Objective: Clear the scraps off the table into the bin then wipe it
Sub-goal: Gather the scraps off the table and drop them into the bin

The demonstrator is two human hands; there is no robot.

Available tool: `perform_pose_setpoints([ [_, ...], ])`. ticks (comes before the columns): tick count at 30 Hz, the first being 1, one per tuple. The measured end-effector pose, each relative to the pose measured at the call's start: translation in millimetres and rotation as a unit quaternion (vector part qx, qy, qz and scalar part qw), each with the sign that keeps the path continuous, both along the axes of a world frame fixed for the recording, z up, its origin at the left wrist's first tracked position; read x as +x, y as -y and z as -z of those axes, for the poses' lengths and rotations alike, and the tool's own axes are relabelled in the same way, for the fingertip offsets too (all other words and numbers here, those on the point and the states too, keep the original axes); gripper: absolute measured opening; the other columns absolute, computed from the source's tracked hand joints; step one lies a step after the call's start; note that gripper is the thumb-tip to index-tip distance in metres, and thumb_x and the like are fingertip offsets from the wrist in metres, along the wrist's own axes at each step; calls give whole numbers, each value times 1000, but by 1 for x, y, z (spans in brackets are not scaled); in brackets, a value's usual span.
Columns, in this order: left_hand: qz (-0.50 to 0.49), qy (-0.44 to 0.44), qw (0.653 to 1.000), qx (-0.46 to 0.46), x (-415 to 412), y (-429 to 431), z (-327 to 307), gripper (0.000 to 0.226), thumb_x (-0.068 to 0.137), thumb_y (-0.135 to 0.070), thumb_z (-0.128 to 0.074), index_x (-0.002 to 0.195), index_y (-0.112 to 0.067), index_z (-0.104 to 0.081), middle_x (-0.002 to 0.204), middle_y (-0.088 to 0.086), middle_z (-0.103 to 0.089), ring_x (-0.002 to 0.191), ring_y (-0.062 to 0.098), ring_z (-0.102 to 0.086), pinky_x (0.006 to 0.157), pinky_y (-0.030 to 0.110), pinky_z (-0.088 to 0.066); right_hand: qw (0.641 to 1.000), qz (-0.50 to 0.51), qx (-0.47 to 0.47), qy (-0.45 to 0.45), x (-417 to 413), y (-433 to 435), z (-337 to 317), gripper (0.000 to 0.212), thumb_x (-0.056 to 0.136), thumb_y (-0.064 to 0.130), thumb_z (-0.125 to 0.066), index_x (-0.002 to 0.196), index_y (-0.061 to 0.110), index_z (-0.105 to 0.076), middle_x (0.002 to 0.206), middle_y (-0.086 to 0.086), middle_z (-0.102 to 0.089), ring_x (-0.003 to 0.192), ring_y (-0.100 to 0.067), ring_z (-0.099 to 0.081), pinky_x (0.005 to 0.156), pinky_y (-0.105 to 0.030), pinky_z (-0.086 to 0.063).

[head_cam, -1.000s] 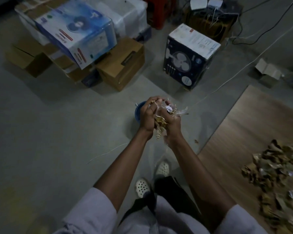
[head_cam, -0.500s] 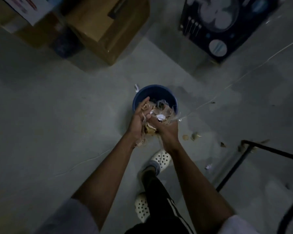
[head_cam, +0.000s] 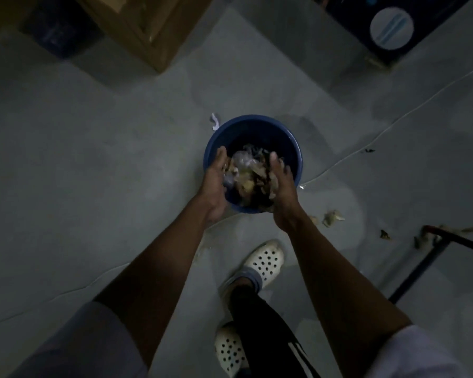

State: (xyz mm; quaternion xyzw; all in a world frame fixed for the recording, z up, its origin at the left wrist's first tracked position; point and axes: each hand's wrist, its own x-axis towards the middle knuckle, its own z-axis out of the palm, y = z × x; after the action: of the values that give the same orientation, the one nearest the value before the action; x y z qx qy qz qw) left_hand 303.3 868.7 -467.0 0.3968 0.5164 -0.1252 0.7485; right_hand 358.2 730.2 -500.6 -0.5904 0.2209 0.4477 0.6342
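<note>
Scraps between two hands over the blue bin

Left hand (head_cam: 216, 181) and right hand (head_cam: 283, 186) face palm to palm, fingers nearly straight and held wide, not curled. A blurred clump of brown and pale scraps (head_cam: 246, 175) sits between them, directly above the mouth of the round blue bin (head_cam: 257, 120). Whether the palms press on the clump I cannot tell. The bin stands on the grey floor (head_cam: 93, 173), just beyond the person's white clogs (head_cam: 265, 259). A few loose bits (head_cam: 332, 217) lie on the floor to the bin's right, near a dark metal frame (head_cam: 432, 257) at the right edge. A thin white cord (head_cam: 393, 124) runs past the bin. A cardboard box (head_cam: 148, 25) and a dark fan box (head_cam: 393, 25) stand at the far edge.
</note>
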Motion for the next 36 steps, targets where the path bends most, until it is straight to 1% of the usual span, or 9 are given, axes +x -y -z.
perform_pose_setpoints([
  [3, 0, 0, 1000, -13, 2, 3, -43, 42, 101, -67, -36, 114, -35, -61, 108, -7, -66, 105, 21, -61, 96, 43, -45, 996, 55, 65, -12, 5, -3, -39, 76, 88, 85, -39, 138, 31, -58, 134, -2, -68, 126, -28, -62, 106, -54, -48],
  [6, 25, -12, 1000, 8, -4, 3, -74, 62, 98, -70, -39, 150, -35, -45, 144, 1, -51, 132, 31, -49, 113, 61, -33, 982, 170, 72, -49, 11, -4, -60, 89, 86, 90, -27, 141, 25, -53, 139, -9, -61, 128, -32, -56, 112, -56, -40],
  [9, 47, 7, 998, 27, -12, 6, -98, 65, 95, -72, -43, 154, -43, -39, 154, 9, -45, 138, 34, -45, 109, 71, -35, 971, 220, 82, -53, 17, -9, -80, 93, 88, 89, -14, 125, 18, -62, 116, -11, -70, 113, -31, -61, 98, -44, -49],
  [14, 174, 37, 983, 54, -12, 19, -96, 53, 96, -58, -60, 143, -34, -54, 133, 5, -64, 116, 29, -65, 88, 51, -59, 990, 140, 3, -29, 9, -32, -90, 74, 101, 71, -16, 151, 25, -47, 141, -1, -56, 123, -27, -56, 89, -41, -47],
  [18, 109, 43, 985, 127, 8, 30, -59, 24, 91, -16, -74, 115, -9, -74, 90, 8, -75, 76, 21, -66, 59, 29, -50, 989, 137, 43, -27, 5, -40, -56, 87, 96, 79, -11, 134, 20, -63, 135, -8, -65, 125, -30, -61, 92, -41, -54],
  [21, 67, 3, 983, 173, 17, 26, -37, 14, 89, 0, -68, 96, -9, -76, 81, 10, -74, 66, 19, -64, 62, 31, -55, 977, 164, 119, -60, 4, -35, -41, 88, 94, 81, -8, 150, 25, -46, 148, -11, -56, 134, -32, -54, 105, -47, -45],
  [24, 60, -42, 991, 113, 20, 17, -26, 20, 94, -11, -68, 114, -10, -71, 97, 8, -74, 84, 20, -68, 70, 30, -56, 978, 166, 106, -63, 7, -30, -45, 81, 95, 79, -10, 162, 35, -19, 166, -5, -30, 149, -33, -35, 118, -56, -28],
  [28, 116, -57, 988, 83, 8, 2, -34, 64, 101, -26, -61, 158, -22, -33, 143, 3, -57, 115, 20, -57, 96, 38, -40, 983, 161, 68, -63, 11, -17, -64, 80, 98, 75, -4, 163, 31, -18, 169, -4, -22, 152, -33, -27, 121, -55, -22],
  [36, 82, 27, 993, 86, -61, 19, -211, 52, 103, -21, -56, 153, -22, -44, 146, 4, -56, 132, 24, -53, 107, 46, -45, 986, 149, 44, -65, -32, 16, -218, 87, 96, 77, -5, 153, 25, -45, 157, -5, -47, 143, -28, -43, 108, -47, -39],
])
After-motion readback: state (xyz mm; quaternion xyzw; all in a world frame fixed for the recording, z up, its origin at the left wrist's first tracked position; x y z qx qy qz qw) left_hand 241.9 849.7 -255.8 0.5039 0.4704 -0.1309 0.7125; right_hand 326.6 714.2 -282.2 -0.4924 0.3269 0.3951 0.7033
